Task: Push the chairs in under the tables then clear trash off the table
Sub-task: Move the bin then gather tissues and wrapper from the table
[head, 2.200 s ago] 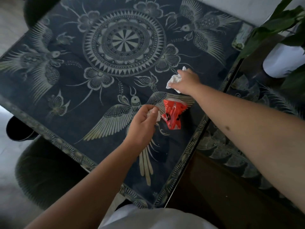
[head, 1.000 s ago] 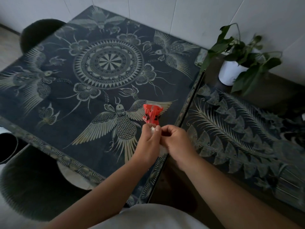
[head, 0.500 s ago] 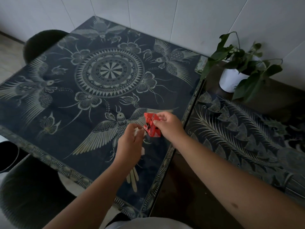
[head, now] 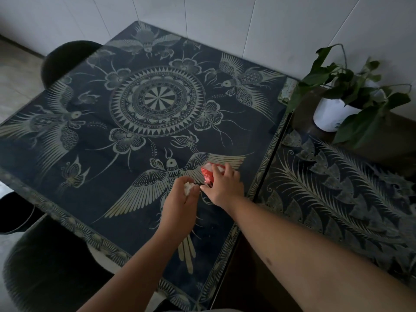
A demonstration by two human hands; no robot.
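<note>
Dim room, white panelled wall, and a dark table [head: 94, 194] with a pale bird-and-mandala pattern under glass, butted against a second patterned table [head: 351, 199] on the right where a potted plant [head: 337, 102] sits. Two dark chairs are tucked at the left side — far chair [head: 65, 57] up by the wall corner, near chair [head: 42, 273] at the bottom — so I'd say the chair part is sorted.

What's changed: a couple of seconds back the red wrapper [head: 207, 174] was lying loose on the table with each hand on its own bit of tissue. Half a second ago the right hand was only pinching the wrapper's edge. Now the right hand [head: 222, 186] is curled right over it, with some white tissue poking out above the fingers, still low over the table near its right edge. The left hand [head: 182, 206] sits just beside it, fingers curled round a white tissue wad [head: 188, 188].

So the loose bits I can see are now gathered into the two hands — what's left, I reckon, is binning them. That crumpled stuff is light and could slip out if the grip relaxes.
</note>
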